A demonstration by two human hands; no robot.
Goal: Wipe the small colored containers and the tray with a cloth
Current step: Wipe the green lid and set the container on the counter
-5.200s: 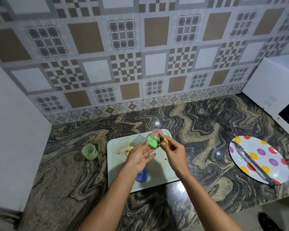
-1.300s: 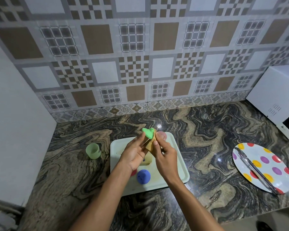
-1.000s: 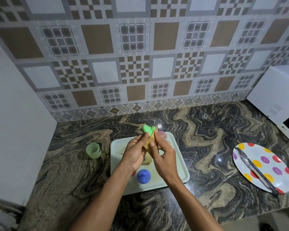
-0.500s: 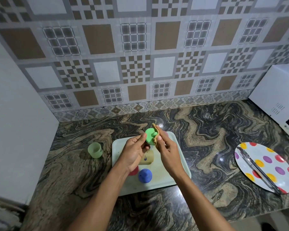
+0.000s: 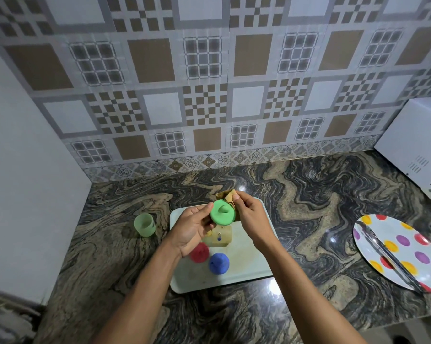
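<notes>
My left hand (image 5: 193, 229) grips a round green lid (image 5: 222, 212) with a small knob, held above the pale tray (image 5: 249, 266). My right hand (image 5: 250, 216) pinches a tan cloth (image 5: 228, 196) against the lid's right edge. On the tray below sit a red lid (image 5: 199, 252), a blue lid (image 5: 218, 263) and a yellowish container (image 5: 220, 238) lying partly under my hands. A pale green open container (image 5: 144, 224) stands on the counter left of the tray.
The marble counter (image 5: 308, 209) ends at a tiled wall behind and a white wall on the left. A polka-dot plate (image 5: 403, 247) with metal tongs (image 5: 385, 254) lies at the right. A white microwave (image 5: 418, 145) stands at the far right.
The green lid has turned in my left hand so its knobbed top now faces me. My right hand has shifted the cloth to the lid's right and back edge.
</notes>
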